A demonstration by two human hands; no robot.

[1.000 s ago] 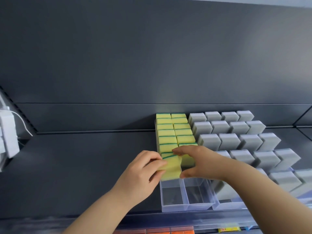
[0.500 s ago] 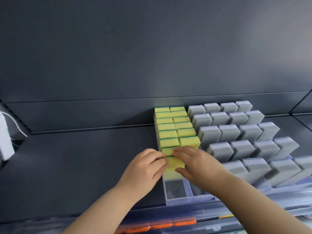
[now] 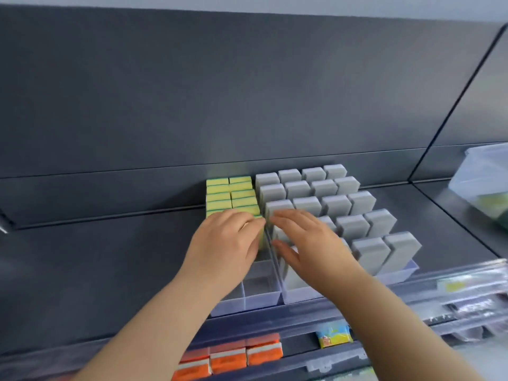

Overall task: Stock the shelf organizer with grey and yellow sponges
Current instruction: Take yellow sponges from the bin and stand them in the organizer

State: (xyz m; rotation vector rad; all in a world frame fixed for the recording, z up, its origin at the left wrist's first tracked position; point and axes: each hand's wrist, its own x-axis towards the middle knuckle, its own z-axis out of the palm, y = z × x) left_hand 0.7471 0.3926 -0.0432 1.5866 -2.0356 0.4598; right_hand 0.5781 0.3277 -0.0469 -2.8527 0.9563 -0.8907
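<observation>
So both hands are up at the clear plastic shelf organizer [image 3: 261,299], which sits on the dark grey shelf [image 3: 96,257]. The yellow sponges [image 3: 232,195] fill its two left lanes, packed upright from the far end toward the front. The grey sponges [image 3: 332,203] stand in four lanes just to the right of them, stepping down in rows. The near ends of the yellow lanes are bare plastic.

The left hand [image 3: 228,248] lies over the nearest yellow sponges, fingers fairly straight and held together, tips at the line where yellow meets grey. It looks like it's pressing flat on them rather than gripping, and a sliver of yellow shows beside the fingertips. The right hand [image 3: 310,243] is spread over the near-left grey sponges, fingers straight and fanned, thumb out to the side, nothing held in it.

A clear bin [image 3: 483,177] sits far right on the shelf. On the shelf below there are orange packs [image 3: 231,358] and a small blue-and-yellow packet [image 3: 334,335].
</observation>
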